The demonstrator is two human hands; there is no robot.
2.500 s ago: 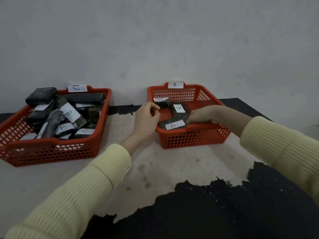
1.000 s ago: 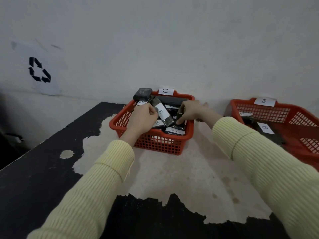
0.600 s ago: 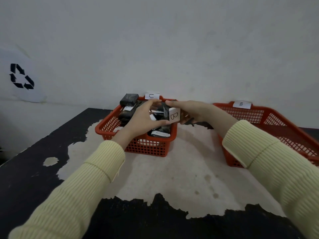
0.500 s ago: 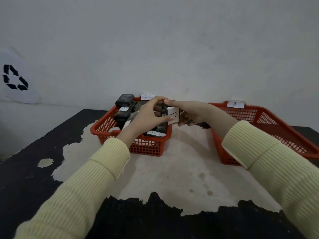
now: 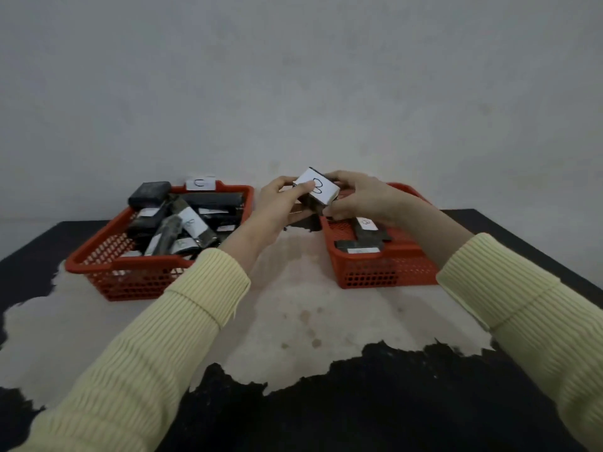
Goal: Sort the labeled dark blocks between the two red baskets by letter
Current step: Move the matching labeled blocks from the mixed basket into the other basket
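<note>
A dark block with a white B label (image 5: pixel 321 190) is held in the air between the two red baskets, near the right one's back left corner. My left hand (image 5: pixel 280 203) grips its left side and my right hand (image 5: pixel 355 199) its right side. The left basket (image 5: pixel 130 272), tagged C (image 5: pixel 200 183), is piled with several dark labeled blocks (image 5: pixel 192 223). The right basket (image 5: pixel 385 269) holds a few dark blocks (image 5: pixel 365 234); its tag is hidden behind my hands.
The baskets stand on a table (image 5: pixel 293 321) with a worn pale patch and black edges, against a grey wall. Both forearms in pale yellow ribbed sleeves (image 5: pixel 182 321) reach across the table's middle.
Both hands lifted the B block out of the left basket and carried it rightward toward the right basket. The view swung right with them.
</note>
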